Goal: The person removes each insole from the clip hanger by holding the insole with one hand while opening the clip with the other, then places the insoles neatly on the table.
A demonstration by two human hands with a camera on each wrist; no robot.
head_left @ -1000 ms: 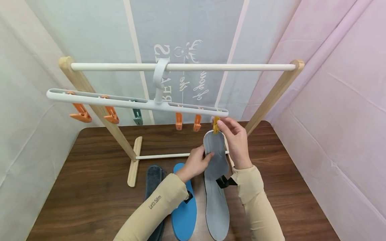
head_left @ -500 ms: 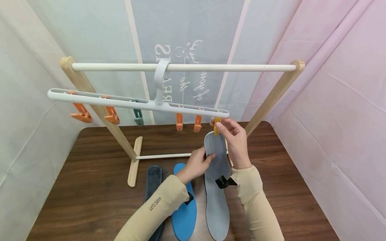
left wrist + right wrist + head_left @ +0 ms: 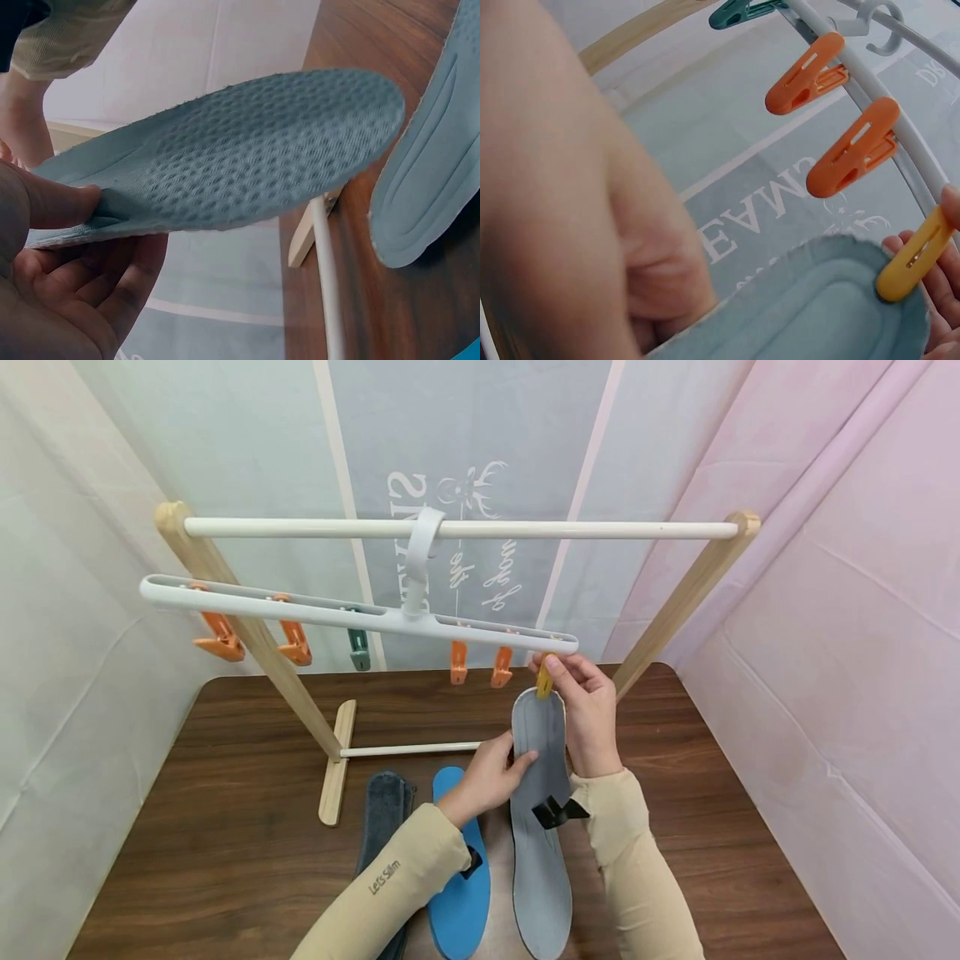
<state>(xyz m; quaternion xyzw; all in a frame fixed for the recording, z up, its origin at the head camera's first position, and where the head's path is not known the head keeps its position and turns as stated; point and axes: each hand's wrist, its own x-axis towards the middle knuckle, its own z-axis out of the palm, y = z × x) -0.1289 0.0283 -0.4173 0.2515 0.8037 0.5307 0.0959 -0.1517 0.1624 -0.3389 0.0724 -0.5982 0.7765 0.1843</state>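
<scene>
My left hand (image 3: 489, 778) grips a grey insole (image 3: 537, 722) by its side edge, the thumb on the upper face and fingers beneath, as the left wrist view shows. Its dimpled end (image 3: 277, 150) points down toward the table. At the insole's upper end, my right hand (image 3: 589, 718) pinches a yellow clip (image 3: 545, 678) between thumb and fingers. This clip hangs from the right end of a white hanger (image 3: 300, 608). In the right wrist view the clip (image 3: 913, 259) overlaps the insole's rim; whether its jaws bite the insole is hard to tell.
The hanger hooks over a white rod (image 3: 570, 529) of a wooden rack. Several orange clips (image 3: 458, 662) and a green clip (image 3: 360, 650) hang from it. Below lie another grey insole (image 3: 542, 893), a blue insole (image 3: 459, 914) and a dark grey insole (image 3: 386, 810) on the brown table (image 3: 225, 827).
The hanger has slid a little to the right along the rod, its clips with it. Both hands keep their hold, while the held insole has shifted slightly right and down.
</scene>
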